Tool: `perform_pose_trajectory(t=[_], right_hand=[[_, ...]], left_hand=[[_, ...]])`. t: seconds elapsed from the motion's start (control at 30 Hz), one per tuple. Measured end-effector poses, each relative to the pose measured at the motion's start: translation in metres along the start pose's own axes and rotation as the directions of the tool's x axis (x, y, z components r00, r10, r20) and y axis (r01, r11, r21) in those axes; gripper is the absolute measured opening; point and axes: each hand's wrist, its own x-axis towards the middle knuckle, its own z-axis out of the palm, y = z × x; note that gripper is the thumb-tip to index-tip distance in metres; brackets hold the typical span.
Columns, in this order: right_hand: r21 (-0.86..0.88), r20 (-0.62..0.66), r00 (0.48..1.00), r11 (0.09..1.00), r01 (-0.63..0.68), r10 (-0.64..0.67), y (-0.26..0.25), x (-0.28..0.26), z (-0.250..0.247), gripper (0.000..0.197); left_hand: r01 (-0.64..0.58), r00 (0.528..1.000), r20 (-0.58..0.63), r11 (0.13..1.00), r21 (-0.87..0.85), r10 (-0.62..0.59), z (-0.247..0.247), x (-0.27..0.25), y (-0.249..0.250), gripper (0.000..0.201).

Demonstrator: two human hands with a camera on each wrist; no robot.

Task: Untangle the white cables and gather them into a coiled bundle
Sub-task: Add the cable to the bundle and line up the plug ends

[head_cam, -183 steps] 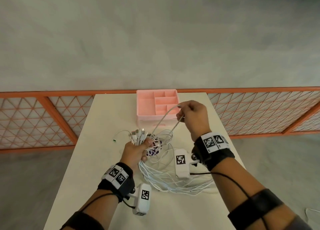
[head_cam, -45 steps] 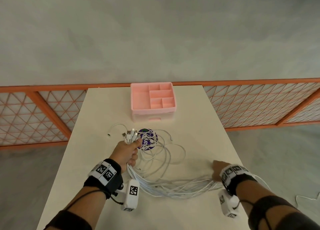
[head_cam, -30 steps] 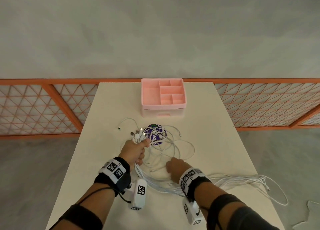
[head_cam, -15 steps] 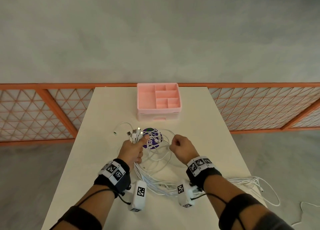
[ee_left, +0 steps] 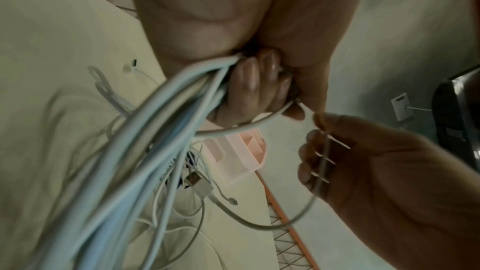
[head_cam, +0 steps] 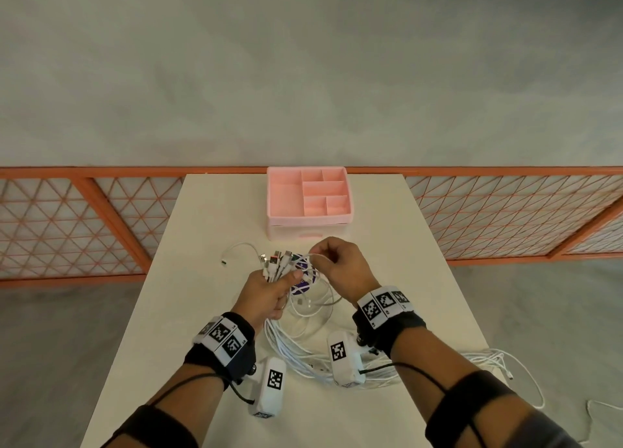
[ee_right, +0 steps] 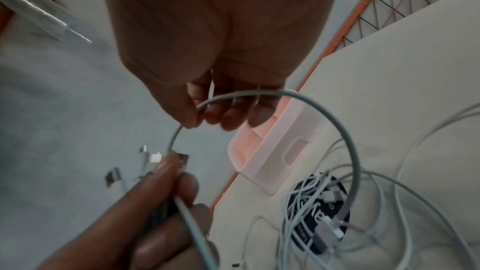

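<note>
My left hand [head_cam: 269, 292] grips a bunch of white cables [head_cam: 296, 349] near their plug ends [head_cam: 274, 262], which fan out above the fist. From the fist the cables hang in loops onto the table [head_cam: 202, 218]. In the left wrist view the curled fingers [ee_left: 249, 87] clasp the bundle [ee_left: 161, 122]. My right hand [head_cam: 337, 262] pinches a single white cable [ee_right: 345, 130] between thumb and fingertips [ee_right: 207, 114], just right of the left fist. That cable arcs back down to the pile over a round purple sticker [ee_right: 319, 213].
A pink compartment organiser [head_cam: 308, 199] stands at the table's far middle. A loose cable end [head_cam: 236, 250] lies left of the plugs. More cable slack trails off the table's right edge [head_cam: 499, 363]. Orange lattice fencing [head_cam: 67, 221] borders the table.
My right hand swept from the table's right edge back to the centre, lifting one cable up beside the left fist. The left hand kept its grip on the plug ends.
</note>
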Motion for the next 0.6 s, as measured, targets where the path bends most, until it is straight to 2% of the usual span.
perform_pose_trajectory(t=[0.1,0.17,0.2,0.23,0.3,0.37,0.4,0.47,0.5,0.6], right_hand=[[-0.265,-0.059,0.998,0.964,0.005,-0.022,0.009,0.005,-0.008,0.002],[-0.396,-0.058,0.998,0.917,-0.036,0.014,0.014,0.003,-0.012,0.005],[-0.400,-0.040,0.998,0.914,-0.068,0.056,0.014,0.002,-0.012,0.007],[-0.355,-0.013,0.994,0.929,-0.102,0.104,0.014,0.000,-0.012,0.008],[-0.122,0.024,0.977,0.971,-0.206,0.210,0.012,-0.003,-0.010,0.009],[0.192,0.021,0.951,0.933,-0.305,0.307,0.008,-0.004,-0.008,0.015],[0.288,0.006,0.946,0.905,-0.312,0.324,0.006,-0.004,-0.008,0.016],[0.331,-0.034,0.954,0.904,-0.270,0.297,0.002,-0.003,-0.007,0.010],[0.339,-0.049,0.964,0.913,-0.229,0.260,0.000,-0.003,-0.007,0.004],[0.419,-0.085,0.980,0.898,-0.130,0.182,-0.008,-0.002,-0.008,0.018]], left_hand=[[-0.052,0.999,0.003,0.999,0.005,0.052,0.002,-0.002,0.005,0.046],[-0.071,0.997,0.016,0.997,0.016,0.071,0.005,-0.001,0.008,0.041],[-0.072,0.997,0.031,0.997,0.025,0.071,0.007,-0.001,0.009,0.034],[-0.066,0.997,0.046,0.997,0.035,0.064,0.008,-0.002,0.011,0.030],[-0.044,0.994,0.098,0.997,0.063,0.038,0.011,-0.003,0.011,0.031],[-0.007,0.983,0.182,0.992,0.128,-0.016,0.013,-0.006,0.009,0.027],[0.018,0.975,0.217,0.986,0.168,-0.055,0.014,-0.009,0.008,0.021],[0.066,0.965,0.237,0.981,0.180,-0.109,0.013,-0.011,0.005,0.024],[0.096,0.969,0.214,0.987,0.126,-0.121,0.011,-0.011,0.004,0.029],[0.169,0.984,0.079,0.973,-0.155,-0.158,0.004,-0.002,0.007,0.028]])
